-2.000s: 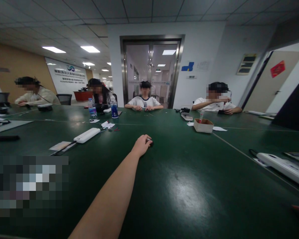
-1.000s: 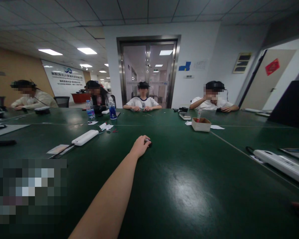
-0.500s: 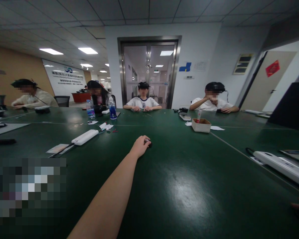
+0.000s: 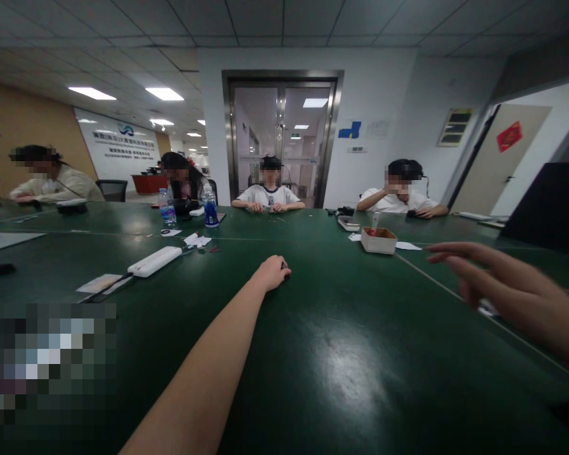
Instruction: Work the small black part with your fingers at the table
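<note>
My left hand [image 4: 271, 273] rests on the dark green table [image 4: 313, 316], its fingers curled round something small and greyish. Most of that thing is hidden by the fingers, so its kind cannot be made out. On the right side, my right hand [image 4: 507, 281] hangs above the table with its fingers stretched forward and nothing in them. Motion blurs it a little. A small open box [image 4: 378, 242] with a red-and-clear item inside stands to the left of its fingertips and farther off.
A white power strip [image 4: 155, 261] lies at left, with paper scraps [image 4: 198, 241] behind it. Two bottles [image 4: 211, 208] stand farther back. Several people sit along the far side, one person [image 4: 268, 193] straight across. A black panel [image 4: 550, 205] rises at far right.
My right hand has come in from the lower right edge and risen over the table. My left hand has turned slightly and stays at about the same place.
</note>
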`<state>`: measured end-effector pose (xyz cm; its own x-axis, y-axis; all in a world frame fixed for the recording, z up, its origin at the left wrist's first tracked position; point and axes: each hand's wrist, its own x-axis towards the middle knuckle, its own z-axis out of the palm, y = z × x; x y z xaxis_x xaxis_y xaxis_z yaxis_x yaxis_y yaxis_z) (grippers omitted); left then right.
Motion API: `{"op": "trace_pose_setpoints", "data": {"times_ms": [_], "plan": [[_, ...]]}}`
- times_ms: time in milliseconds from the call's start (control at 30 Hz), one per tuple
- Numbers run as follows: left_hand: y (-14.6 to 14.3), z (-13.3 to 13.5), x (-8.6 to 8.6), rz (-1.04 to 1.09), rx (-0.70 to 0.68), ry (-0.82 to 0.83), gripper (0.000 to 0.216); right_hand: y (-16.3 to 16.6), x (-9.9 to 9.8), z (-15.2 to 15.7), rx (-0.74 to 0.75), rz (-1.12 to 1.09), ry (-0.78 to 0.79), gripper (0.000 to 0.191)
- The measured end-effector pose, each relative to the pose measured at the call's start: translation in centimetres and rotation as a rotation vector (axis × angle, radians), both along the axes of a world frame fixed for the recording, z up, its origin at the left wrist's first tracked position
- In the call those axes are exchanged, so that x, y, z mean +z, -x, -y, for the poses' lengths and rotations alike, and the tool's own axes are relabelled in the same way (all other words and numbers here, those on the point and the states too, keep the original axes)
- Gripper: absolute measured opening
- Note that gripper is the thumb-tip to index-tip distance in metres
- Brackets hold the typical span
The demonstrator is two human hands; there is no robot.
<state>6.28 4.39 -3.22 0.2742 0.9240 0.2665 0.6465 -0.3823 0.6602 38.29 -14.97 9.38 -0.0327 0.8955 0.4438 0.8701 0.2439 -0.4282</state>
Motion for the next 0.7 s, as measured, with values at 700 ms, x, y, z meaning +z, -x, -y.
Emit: {"op": "trace_pose_setpoints", "data": {"times_ms": [700], "plan": [[1.7,-1.6,-2.1,0.891,0.072,0.183,0.015,18.9,-12.6,-20.8,0.587,-1.249,0.767,0.013]]}}
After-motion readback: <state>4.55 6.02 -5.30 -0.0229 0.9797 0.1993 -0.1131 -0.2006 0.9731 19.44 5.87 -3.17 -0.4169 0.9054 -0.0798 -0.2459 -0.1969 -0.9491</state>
